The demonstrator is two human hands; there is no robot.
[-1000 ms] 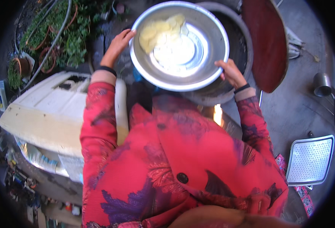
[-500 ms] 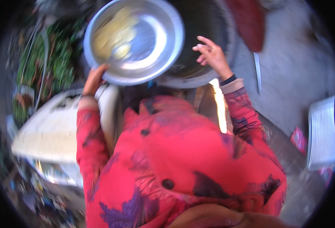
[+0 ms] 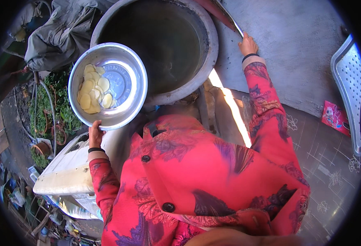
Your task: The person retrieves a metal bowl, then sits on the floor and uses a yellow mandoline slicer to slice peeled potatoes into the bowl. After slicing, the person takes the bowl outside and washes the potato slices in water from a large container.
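A shiny metal basin (image 3: 136, 84) tilts at the left, over the near left rim of a big round pot. Pale, thin slices, apparently potato (image 3: 91, 92), lie in a pile along its left side. My left hand (image 3: 95, 134) grips the basin's lower rim, with the thumb on top. Farther out to the right, my right hand (image 3: 248, 44) is closed around the near end of a long, thin metal strip, like a utensil's handle (image 3: 232, 18). The strip's far end runs out of view beside a red-brown surface (image 3: 215, 11). Dark liquid (image 3: 160, 45) fills the pot (image 3: 211, 41).
A grey ledge (image 3: 287, 53) spreads to the right of the pot. A perforated metal tray (image 3: 350, 82) and a pink packet (image 3: 335, 118) are at the far right. Left are a grey cloth cover (image 3: 59, 41), green plants (image 3: 43, 106) and a worn white casing (image 3: 68, 172).
My right hand, open over the pot before, has moved right and closed on the metal strip. The basin has shifted left and nearer in my left hand, uncovering more of the pot.
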